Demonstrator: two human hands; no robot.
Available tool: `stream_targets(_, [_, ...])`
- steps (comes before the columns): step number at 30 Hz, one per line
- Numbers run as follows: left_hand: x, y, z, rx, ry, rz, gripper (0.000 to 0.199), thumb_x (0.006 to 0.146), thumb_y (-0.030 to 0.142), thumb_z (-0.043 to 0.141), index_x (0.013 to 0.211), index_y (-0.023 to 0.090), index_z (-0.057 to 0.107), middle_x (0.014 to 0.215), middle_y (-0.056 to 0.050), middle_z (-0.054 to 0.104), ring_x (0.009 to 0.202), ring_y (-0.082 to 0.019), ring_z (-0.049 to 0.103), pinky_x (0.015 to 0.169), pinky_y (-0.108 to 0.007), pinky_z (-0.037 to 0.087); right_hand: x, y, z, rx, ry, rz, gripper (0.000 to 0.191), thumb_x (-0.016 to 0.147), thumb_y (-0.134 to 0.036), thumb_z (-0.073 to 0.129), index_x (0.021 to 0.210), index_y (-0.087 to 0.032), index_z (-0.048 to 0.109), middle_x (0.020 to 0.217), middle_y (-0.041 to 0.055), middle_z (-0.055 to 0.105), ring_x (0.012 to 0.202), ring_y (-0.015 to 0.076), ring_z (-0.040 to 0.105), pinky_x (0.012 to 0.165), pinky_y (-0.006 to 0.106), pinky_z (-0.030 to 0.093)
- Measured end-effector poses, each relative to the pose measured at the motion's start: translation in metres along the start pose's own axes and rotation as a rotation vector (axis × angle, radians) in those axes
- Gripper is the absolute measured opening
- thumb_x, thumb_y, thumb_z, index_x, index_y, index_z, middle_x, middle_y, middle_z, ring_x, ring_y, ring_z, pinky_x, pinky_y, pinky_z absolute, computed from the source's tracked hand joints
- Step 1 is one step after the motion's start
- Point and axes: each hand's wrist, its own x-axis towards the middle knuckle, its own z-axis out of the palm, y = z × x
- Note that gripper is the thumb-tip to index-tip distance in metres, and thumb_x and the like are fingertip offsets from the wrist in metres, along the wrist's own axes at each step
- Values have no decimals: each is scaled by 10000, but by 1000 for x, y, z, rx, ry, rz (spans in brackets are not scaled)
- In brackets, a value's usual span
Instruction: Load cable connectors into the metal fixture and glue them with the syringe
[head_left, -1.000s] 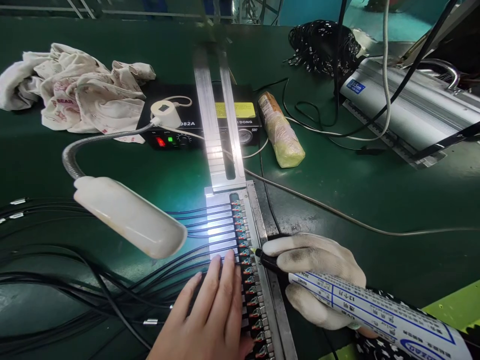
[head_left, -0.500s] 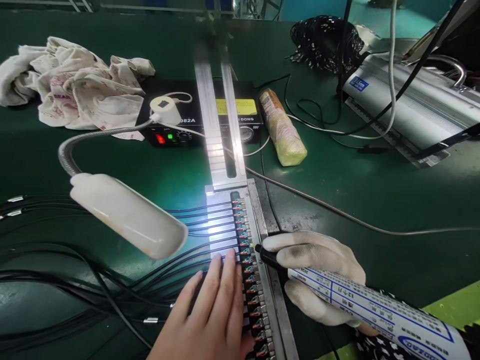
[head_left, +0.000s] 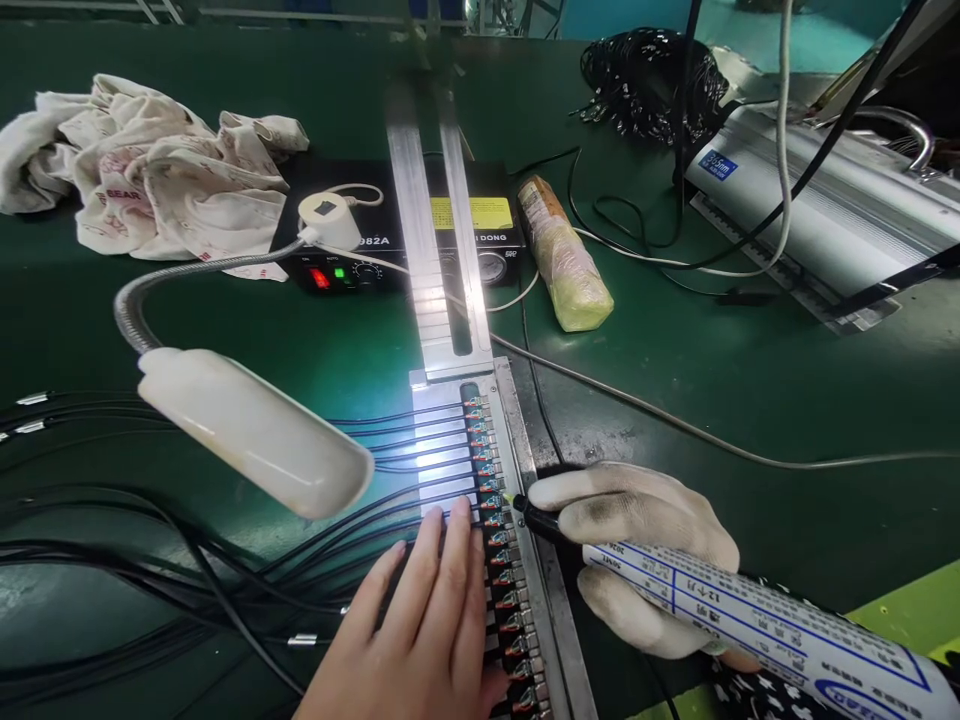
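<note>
A metal fixture (head_left: 512,400) holds a row of small connectors (head_left: 496,520) with exposed coloured wires, each on a black cable (head_left: 405,435). My bare left hand (head_left: 427,620) lies flat over the cables and the fixture's left side, fingers stretched out, the fingertips just left of the connectors. My right hand (head_left: 645,545), in a white glove with darkened fingertips, is wrapped round a white glue syringe (head_left: 750,620) with blue print and a black front end. Its small yellowish tip points left, close beside the connectors near my left fingertips. The syringe's rear runs out of view.
A white gooseneck lamp (head_left: 255,430) lights the fixture from the left. Behind stand a black dispenser box (head_left: 322,260), a crumpled cloth (head_left: 172,185) and a plastic-wrapped roll (head_left: 566,255). A silver 365nm unit (head_left: 825,200) and a black cable bundle (head_left: 649,85) are at the right back.
My right hand has drawn the syringe slightly right and down, so its tip is a little farther from the connectors. My left hand has stayed put.
</note>
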Motion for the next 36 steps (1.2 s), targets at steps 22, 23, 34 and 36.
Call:
stream_targets(22, [0,-1,-1,-3,-2,-4,524,959,490,321,1225,161,630,1383,-69,479,1309,-236,373,1042,-372,287,3,1,-1,-6,-29,12,344,710,-136,674,1038,-105,578,1119,114,634,977,189,642,800,326,572])
stream_targets(23, [-1,-1,-1,-5,-4,-4,524,959,489,322,1229,160,627,1388,-69,474,1313,-236,370,1042,-372,289,3,1,-1,2,-29,14,347,710,-129,674,1042,-101,576,1125,117,631,979,188,641,802,326,572])
stream_targets(34, [2,0,-2,9,-19,21,510,938,482,376,1263,165,607,1401,-71,460,1334,-246,356,1065,-376,281,6,0,1,7,-4,-2,348,704,-93,664,1040,-89,576,1094,126,641,954,184,653,791,317,579])
stream_targets(36, [2,0,-2,10,-16,23,508,934,476,382,1263,161,607,1403,-73,455,1330,-249,360,1060,-376,281,4,0,1,-1,-4,-2,366,698,-92,670,1051,-91,573,1108,128,636,964,189,650,794,322,579])
